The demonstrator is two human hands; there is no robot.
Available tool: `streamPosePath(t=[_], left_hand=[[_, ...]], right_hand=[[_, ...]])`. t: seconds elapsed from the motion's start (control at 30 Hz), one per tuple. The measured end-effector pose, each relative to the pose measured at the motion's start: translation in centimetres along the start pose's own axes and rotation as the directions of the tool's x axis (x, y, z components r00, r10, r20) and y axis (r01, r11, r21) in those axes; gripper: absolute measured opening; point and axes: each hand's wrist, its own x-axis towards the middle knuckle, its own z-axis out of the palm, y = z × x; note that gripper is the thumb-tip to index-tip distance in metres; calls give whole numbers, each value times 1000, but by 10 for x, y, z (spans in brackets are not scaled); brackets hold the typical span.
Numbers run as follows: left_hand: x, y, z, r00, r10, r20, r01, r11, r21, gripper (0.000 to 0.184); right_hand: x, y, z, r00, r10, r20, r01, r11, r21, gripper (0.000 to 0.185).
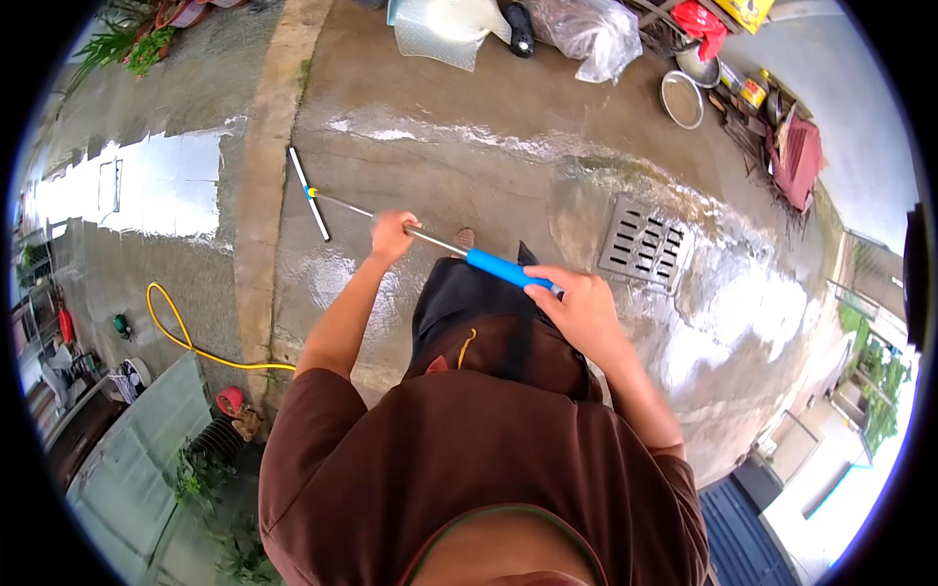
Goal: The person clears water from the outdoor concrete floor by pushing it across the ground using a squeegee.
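A floor squeegee [315, 201] with a long metal pole reaches out to the left over wet concrete. Its head is a white and black blade joined to the pole by a yellow and blue piece. My left hand [393, 235] is closed around the metal pole partway along. At the pole's other end, my right hand [570, 301] grips the blue handle [503, 268] with the thumb and fingers around it. The pole passes in front of my dark trousers, and part of one foot [465, 237] shows beyond it.
A metal drain grate [645, 243] lies in the wet floor on the right. A yellow hose [186, 335] curves across the left. Along the far side stand a metal basin [681, 100], clear plastic bags [596, 37] and a dark shoe [520, 29]. A raised concrete strip [271, 186] crosses the floor.
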Motion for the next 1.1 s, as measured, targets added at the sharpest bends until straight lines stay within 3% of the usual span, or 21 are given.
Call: streamPosePath(t=[0.2, 0.23, 0.3, 0.33, 0.43, 0.47, 0.5, 0.6, 0.63, 0.7, 0.77, 0.87, 0.93, 1.07, 1.1], left_hand=[[7, 149, 44, 985, 143, 95, -142, 990, -11, 17], [8, 171, 72, 965, 255, 66, -248, 964, -96, 19], [-5, 246, 94, 935, 301, 187, -285, 953, -104, 21], [-14, 273, 118, 909, 391, 145, -375, 918, -128, 22], [-39, 358, 180, 796, 544, 265, -488, 837, -248, 18], [-47, 375, 213, 738, 634, 232, -549, 763, -342, 16], [-64, 399, 226, 707, 664, 243, -573, 739, -355, 26], [-84, 442, 328, 519, 788, 330, -631, 614, -475, 20], [-91, 451, 336, 511, 776, 371, -630, 631, -452, 18], [-111, 470, 345, 499, 741, 450, -626, 667, -404, 15], [-143, 480, 344, 524, 756, 391, -646, 652, -395, 13], [-184, 471, 325, 578, 758, 302, -625, 649, -433, 7], [-202, 450, 300, 651, 713, 261, -605, 695, -387, 5], [-221, 368, 247, 863, 485, 143, -442, 861, -252, 3], [-224, 340, 236, 915, 398, 61, -380, 903, -201, 5]], right_hand=[[-69, 59, -58, 953, 203, -223, -170, 972, 161, 21], [-91, 60, -77, 923, 311, -227, -276, 945, 175, 22], [-143, 70, -105, 850, 437, -294, -395, 898, 193, 23], [-172, 78, -113, 814, 456, -360, -410, 890, 200, 23], [-252, 84, -128, 698, 570, -434, -562, 811, 162, 25], [-276, 88, -126, 664, 583, -469, -579, 797, 172, 26], [-294, 84, -126, 627, 622, -469, -617, 764, 187, 27], [-325, 79, -111, 541, 658, -524, -726, 680, 104, 26], [-336, 86, -104, 548, 651, -526, -767, 642, -5, 27], [-348, 99, -80, 649, 454, -611, -646, 753, -125, 28], [-361, 99, -74, 715, 336, -613, -582, 772, -256, 26], [-406, 97, -94, 684, 413, -601, -603, 784, -147, 24], [-435, 117, -108, 729, 412, -547, -519, 853, -49, 22], [-421, 158, -122, 873, 366, -323, -336, 930, 147, 24], [-402, 167, -117, 919, 297, -259, -275, 954, 119, 24]])
